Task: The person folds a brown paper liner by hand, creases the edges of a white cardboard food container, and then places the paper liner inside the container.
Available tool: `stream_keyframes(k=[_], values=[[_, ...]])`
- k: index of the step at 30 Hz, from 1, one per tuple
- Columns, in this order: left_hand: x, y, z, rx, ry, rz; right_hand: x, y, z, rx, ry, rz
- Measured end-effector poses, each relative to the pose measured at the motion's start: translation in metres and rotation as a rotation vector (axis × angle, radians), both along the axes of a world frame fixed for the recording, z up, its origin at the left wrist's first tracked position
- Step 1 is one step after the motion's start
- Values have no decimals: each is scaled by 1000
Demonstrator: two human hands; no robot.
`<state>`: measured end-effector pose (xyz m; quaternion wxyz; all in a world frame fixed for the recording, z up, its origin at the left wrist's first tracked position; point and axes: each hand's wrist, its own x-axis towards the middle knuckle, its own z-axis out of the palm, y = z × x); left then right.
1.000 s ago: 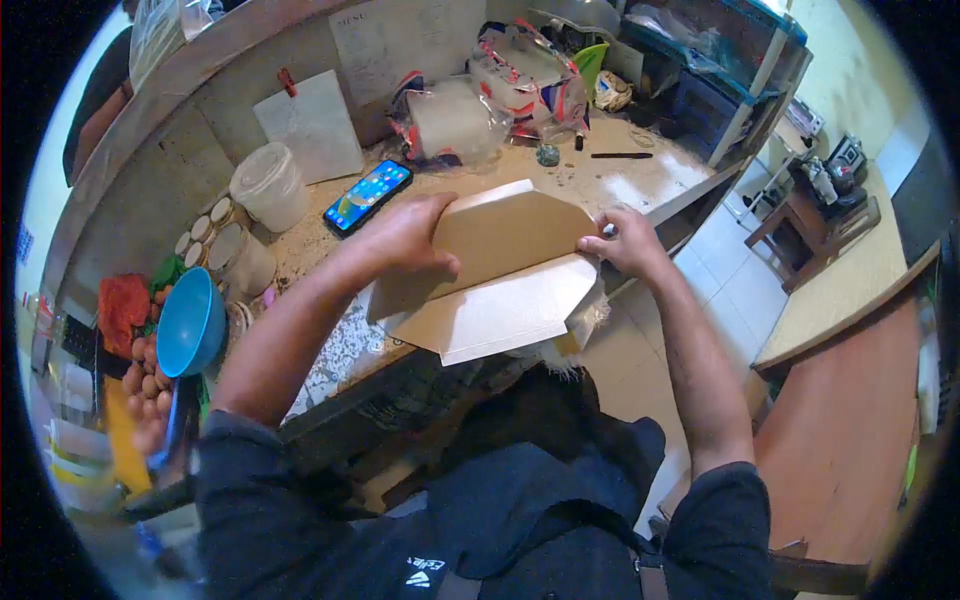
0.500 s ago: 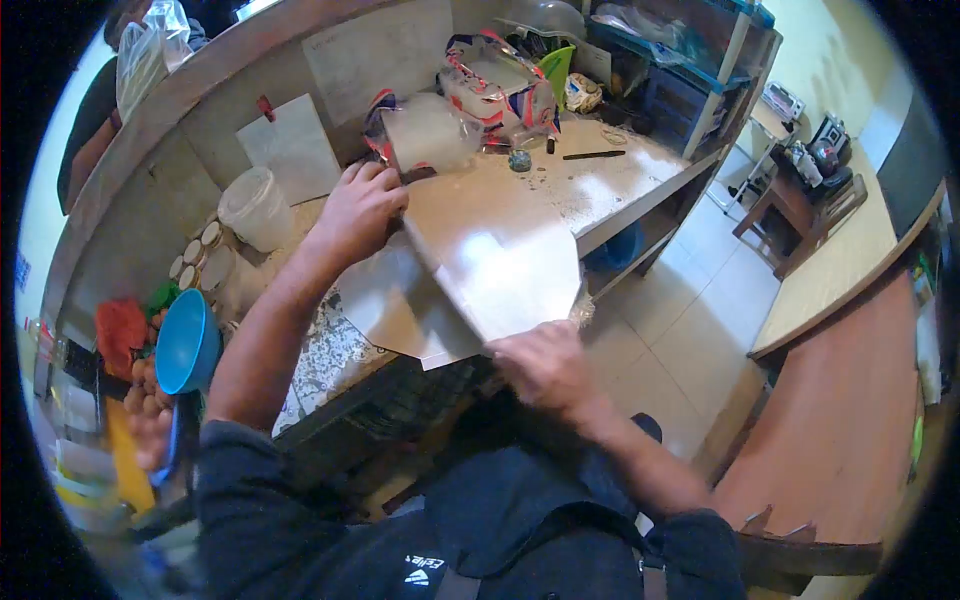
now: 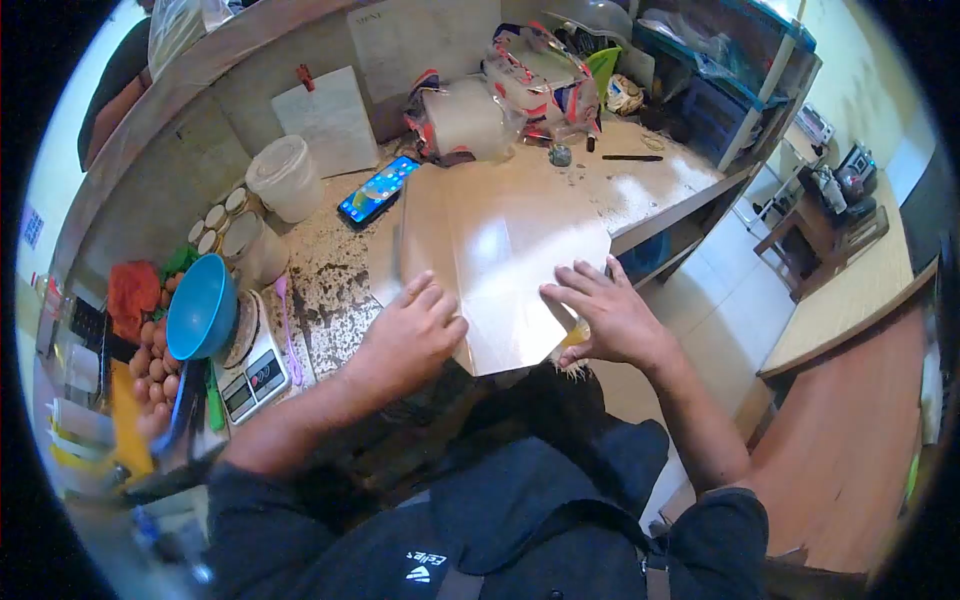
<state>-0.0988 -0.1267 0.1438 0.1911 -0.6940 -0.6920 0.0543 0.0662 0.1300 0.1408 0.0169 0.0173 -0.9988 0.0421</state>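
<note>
A creased, shiny brown wrapping paper (image 3: pixel 500 255) lies over the front of the worktable, reflecting light. My left hand (image 3: pixel 415 330) is closed at its left near corner, fingers curled and pressed together on the edge. On the right edge rests my right hand (image 3: pixel 612 315), fingers spread on the paper and the thumb apart below. Something yellow shows partly beneath that palm. Just beyond the paper, on the left, a phone (image 3: pixel 380 192) with a lit screen lies on the table.
A blue bowl (image 3: pixel 201 308), brown eggs (image 3: pixel 150 375) and a kitchen scale (image 3: pixel 256 385) are at the left, with a pink spoon (image 3: pixel 288 325). A white tub (image 3: pixel 285 178) and plastic-wrapped packs (image 3: pixel 465 118) stand at the back. A person's arm (image 3: pixel 112 112) shows beyond the partition.
My left hand has come from the paper's far edge to its near left corner. My right hand has moved right and its fingers have spread. The phone and scale are now uncovered.
</note>
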Motion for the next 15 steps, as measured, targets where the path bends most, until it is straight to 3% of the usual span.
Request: stream_keyframes(k=[3, 9, 13, 15], values=[[-2, -8, -10, 25, -138, 116, -5, 2, -10, -3, 184, 74], [0, -13, -11, 100, -232, 133, -6, 4, -3, -12, 189, 127], [1, -11, -4, 5, -310, 171, -4, 2, 4, -47, 168, 161], [-6, -9, -9, 29, -309, 142, -3, 2, 2, 43, -4, 120]])
